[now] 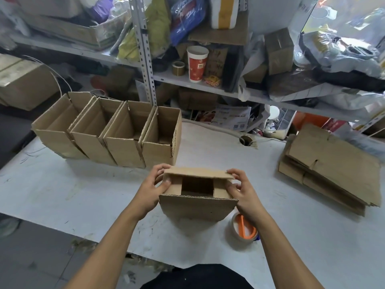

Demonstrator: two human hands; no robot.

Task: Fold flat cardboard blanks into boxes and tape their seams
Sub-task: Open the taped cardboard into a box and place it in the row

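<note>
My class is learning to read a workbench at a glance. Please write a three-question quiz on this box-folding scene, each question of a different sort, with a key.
1. How many finished open boxes stand in the row at the back left?
2. True or false: the tape roll lies beside the right hand.
3. Both hands grip the box; the left hand is on its side. The flat blanks lie: A) right B) left C) on the shelf.

Key: 1. four; 2. true; 3. A

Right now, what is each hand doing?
Left hand: holding the box, fingers on the far flap.
Right hand: holding the box's other side.
</note>
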